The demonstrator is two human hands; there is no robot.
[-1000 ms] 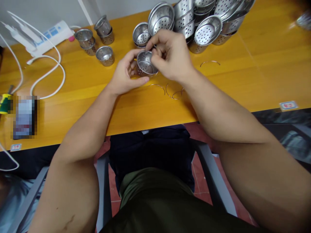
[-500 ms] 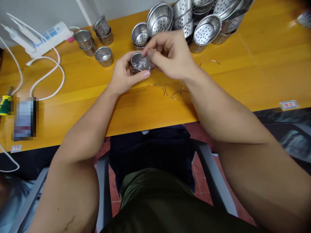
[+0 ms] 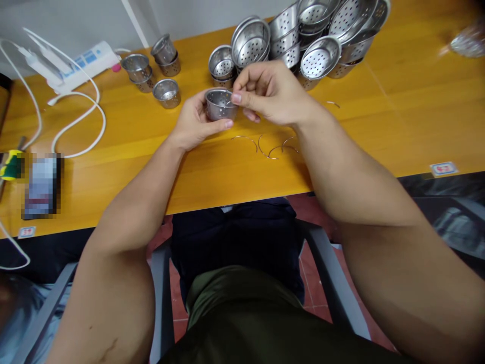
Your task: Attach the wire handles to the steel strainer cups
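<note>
My left hand (image 3: 195, 121) wraps round a small perforated metal cup (image 3: 220, 110), thumb along its near side, and keeps it above the table with the mouth facing up. At the cup's right rim, the thumb and forefinger of my right hand (image 3: 267, 93) are pinched together. A thin bright sliver of wire shows at their tips, over the cup's mouth; most of it is hidden. Below the hands, several thin curved wires (image 3: 261, 146) lie on the table, and one more wire (image 3: 333, 104) lies to the right of my wrist.
Stacked perforated metal bowls (image 3: 284, 38) stand at the back. Smaller cups (image 3: 166, 94) stand at the back left. A white power strip (image 3: 81, 65) with cables, a phone (image 3: 41, 187) and a yellow-green handled tool (image 3: 13, 164) lie at left. The table (image 3: 235, 184) ends near my lap.
The cup has tipped so that more of its near side shows. My right hand's pinch has shifted to the cup's right rim, with the fingers less over its mouth. The whole view has shifted slightly.
</note>
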